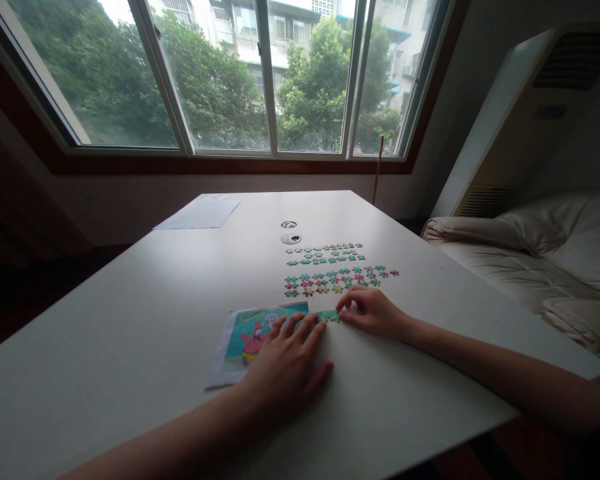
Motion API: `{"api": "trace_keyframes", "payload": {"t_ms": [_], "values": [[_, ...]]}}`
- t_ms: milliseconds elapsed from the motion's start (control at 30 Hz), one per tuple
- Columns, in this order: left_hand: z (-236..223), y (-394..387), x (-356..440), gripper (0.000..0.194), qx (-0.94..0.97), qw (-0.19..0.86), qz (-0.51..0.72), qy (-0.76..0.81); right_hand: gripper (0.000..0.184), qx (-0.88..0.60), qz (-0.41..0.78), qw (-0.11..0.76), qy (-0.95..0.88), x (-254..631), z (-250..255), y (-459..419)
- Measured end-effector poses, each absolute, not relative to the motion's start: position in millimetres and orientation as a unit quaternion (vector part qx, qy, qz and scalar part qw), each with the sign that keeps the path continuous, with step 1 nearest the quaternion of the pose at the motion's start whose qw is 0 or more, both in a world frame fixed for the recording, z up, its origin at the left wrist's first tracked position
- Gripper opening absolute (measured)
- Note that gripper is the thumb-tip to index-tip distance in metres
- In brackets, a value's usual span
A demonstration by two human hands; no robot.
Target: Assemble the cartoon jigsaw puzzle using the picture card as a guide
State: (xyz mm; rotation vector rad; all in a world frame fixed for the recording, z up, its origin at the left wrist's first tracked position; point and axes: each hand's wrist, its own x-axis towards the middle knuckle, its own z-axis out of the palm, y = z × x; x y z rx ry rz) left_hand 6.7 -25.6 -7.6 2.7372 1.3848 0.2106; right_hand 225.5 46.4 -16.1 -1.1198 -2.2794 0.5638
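A colourful cartoon picture sheet (245, 333) lies on the white table (155, 320). My left hand (287, 363) rests flat on its right part, fingers stretched out and together. Just right of those fingertips lies a small strip of joined green puzzle pieces (329, 316). My right hand (373, 312) has its fingers curled and pinched on the strip's right end. Beyond both hands, several loose puzzle pieces (335, 280) in green, pink and yellow lie in rows, with a paler group (325, 253) farther back.
A sheet of paper (197, 215) lies at the table's far left. Two small round objects (290, 232) sit mid-table. A cushioned sofa (530, 253) stands to the right, by the table's edge. Large windows (230, 73) run behind.
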Motion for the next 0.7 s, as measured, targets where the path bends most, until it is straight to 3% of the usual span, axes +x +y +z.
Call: {"api": "trace_keyframes", "payload": {"t_ms": [700], "values": [[-6.8,-25.9,7.4,0.047,0.888,0.037,0.069,0.454,0.015,-0.415,0.210,0.265,-0.845,225.4,-18.4,46.6]]}}
